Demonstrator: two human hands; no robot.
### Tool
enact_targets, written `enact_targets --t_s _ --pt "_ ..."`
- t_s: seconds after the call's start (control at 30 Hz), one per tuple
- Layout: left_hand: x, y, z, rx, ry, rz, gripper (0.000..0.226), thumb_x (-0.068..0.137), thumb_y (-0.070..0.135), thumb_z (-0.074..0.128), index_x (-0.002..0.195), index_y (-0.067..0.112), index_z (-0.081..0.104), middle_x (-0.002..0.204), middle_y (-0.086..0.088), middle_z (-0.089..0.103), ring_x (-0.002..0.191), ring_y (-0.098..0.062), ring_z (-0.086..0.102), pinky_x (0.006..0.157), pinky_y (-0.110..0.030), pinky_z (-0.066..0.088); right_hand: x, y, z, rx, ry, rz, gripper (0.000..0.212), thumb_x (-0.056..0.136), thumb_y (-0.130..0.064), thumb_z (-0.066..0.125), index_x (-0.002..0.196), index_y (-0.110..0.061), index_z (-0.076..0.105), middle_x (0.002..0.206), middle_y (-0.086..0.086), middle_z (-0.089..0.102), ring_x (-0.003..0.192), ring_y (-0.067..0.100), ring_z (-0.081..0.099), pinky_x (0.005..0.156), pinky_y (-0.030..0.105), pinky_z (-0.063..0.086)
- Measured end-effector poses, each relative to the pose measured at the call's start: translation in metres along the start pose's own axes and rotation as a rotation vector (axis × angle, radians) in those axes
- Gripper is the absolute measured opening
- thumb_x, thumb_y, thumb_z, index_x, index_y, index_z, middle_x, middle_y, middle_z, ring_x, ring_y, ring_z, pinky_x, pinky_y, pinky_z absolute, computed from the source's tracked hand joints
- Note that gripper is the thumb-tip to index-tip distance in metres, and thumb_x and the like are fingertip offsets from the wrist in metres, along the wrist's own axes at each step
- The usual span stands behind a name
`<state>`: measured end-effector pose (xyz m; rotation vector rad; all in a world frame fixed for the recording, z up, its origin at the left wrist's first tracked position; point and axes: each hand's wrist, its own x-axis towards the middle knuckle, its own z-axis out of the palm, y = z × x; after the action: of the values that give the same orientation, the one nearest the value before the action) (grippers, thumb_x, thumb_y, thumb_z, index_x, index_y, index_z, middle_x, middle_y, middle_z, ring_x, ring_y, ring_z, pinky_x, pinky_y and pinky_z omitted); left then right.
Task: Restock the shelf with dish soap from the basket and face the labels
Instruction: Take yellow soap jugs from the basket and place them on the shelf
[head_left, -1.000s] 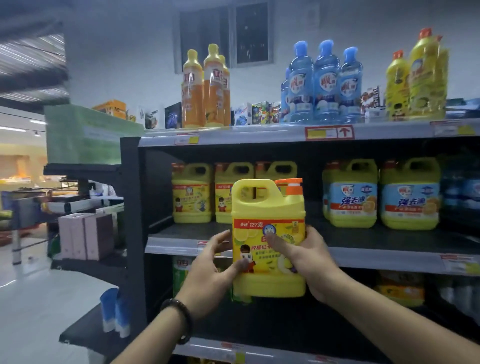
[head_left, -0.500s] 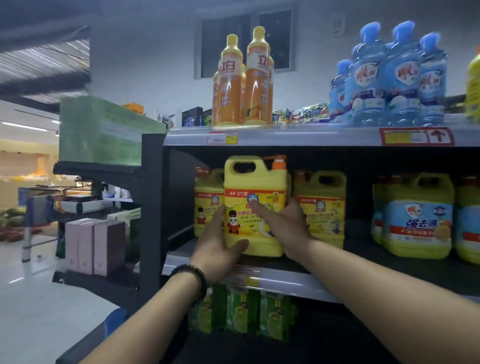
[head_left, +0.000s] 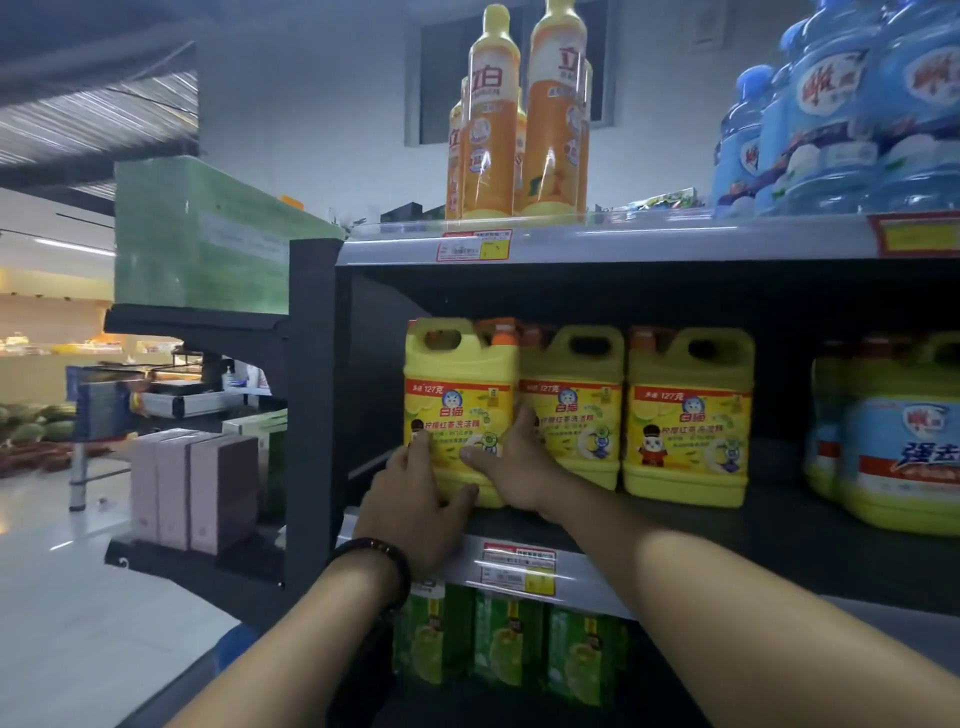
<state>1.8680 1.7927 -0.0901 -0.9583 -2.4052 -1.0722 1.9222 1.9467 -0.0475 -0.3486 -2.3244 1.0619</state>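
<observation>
A yellow dish soap jug (head_left: 460, 395) with an orange cap stands at the left end of the middle shelf (head_left: 727, 540), label facing me. My left hand (head_left: 415, 499) grips its lower left side, thumb under the base edge. My right hand (head_left: 511, 467) holds its lower right side, fingers reaching between it and the neighbouring jug. Two matching yellow jugs (head_left: 574, 405) (head_left: 688, 415) stand to its right, labels forward. The basket is out of view.
Blue-labelled yellow jugs (head_left: 898, 431) fill the shelf's right end. Orange bottles (head_left: 519, 114) and blue bottles (head_left: 841, 114) stand on the top shelf. Green soap packs (head_left: 504, 639) sit on the shelf below. A dark side panel (head_left: 311, 415) bounds the left; pink boxes (head_left: 192, 488) lie beyond.
Both hands carried the yellow jug up and forward from in front of the shelf edge onto the middle shelf, setting it at the left end beside the other jugs. The view moved closer.
</observation>
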Motion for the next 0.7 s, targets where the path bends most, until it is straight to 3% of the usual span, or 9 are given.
enact_targets --t_s 0.13,0.3,0.43,0.53,0.6,0.7 --pt "-0.001 -0.003 0.001 0.112 -0.017 0.025 0.092 0.089 0.067 0.049 0.163 0.020 0.021 0.157 -0.009 0.042 0.138 -0.033 0.047 0.113 -0.049 0.044 0.007 -0.006 0.006 -0.046 -0.013 0.032 0.080 0.098 -0.038 0.077 0.150 -0.016 0.020 0.152 0.009 0.049 0.139 0.030 0.052 0.112 0.043 0.043" --pt "-0.012 0.003 0.002 0.193 0.018 0.072 0.065 0.101 0.057 0.050 0.156 0.024 0.037 0.148 -0.004 0.052 0.132 -0.029 0.051 0.108 -0.044 0.046 0.001 -0.016 0.003 -0.173 -0.017 0.070 0.080 0.100 -0.036 0.074 0.155 -0.007 0.024 0.154 0.016 0.051 0.140 0.034 0.053 0.109 0.040 0.044" --pt "-0.027 0.014 -0.010 0.293 0.013 0.112 0.056 0.102 0.057 0.047 0.150 0.027 0.047 0.143 -0.002 0.058 0.130 -0.027 0.053 0.107 -0.043 0.046 -0.023 -0.020 -0.014 -0.309 -0.009 0.034 0.061 0.103 -0.040 0.069 0.147 -0.006 0.043 0.143 0.016 0.061 0.128 0.035 0.062 0.091 0.034 0.047" --pt "-0.048 0.027 -0.029 0.353 0.018 0.172 0.042 0.097 0.054 0.053 0.135 0.036 0.058 0.132 0.005 0.061 0.124 -0.025 0.054 0.100 -0.042 0.048 -0.055 -0.022 -0.036 -0.374 -0.002 -0.063 0.036 0.103 -0.038 0.067 0.127 -0.013 0.056 0.124 0.009 0.067 0.104 0.026 0.065 0.079 0.036 0.052" --pt "-0.071 0.041 -0.041 0.341 0.036 0.195 0.033 0.093 0.051 0.055 0.122 0.036 0.063 0.121 0.006 0.064 0.118 -0.026 0.056 0.096 -0.041 0.050 -0.086 -0.024 -0.055 -0.412 -0.011 -0.104 0.024 0.102 -0.035 0.066 0.115 -0.015 0.063 0.114 0.004 0.069 0.098 0.022 0.065 0.083 0.039 0.058" --pt "-0.112 0.062 -0.049 0.285 -0.001 0.191 0.022 0.097 0.048 0.057 0.109 0.031 0.062 0.107 0.004 0.064 0.107 -0.024 0.060 0.090 -0.040 0.052 -0.140 -0.023 -0.082 -0.446 -0.061 -0.125 0.017 0.101 -0.037 0.069 0.114 -0.026 0.065 0.111 -0.003 0.069 0.100 0.018 0.067 0.089 0.040 0.060"
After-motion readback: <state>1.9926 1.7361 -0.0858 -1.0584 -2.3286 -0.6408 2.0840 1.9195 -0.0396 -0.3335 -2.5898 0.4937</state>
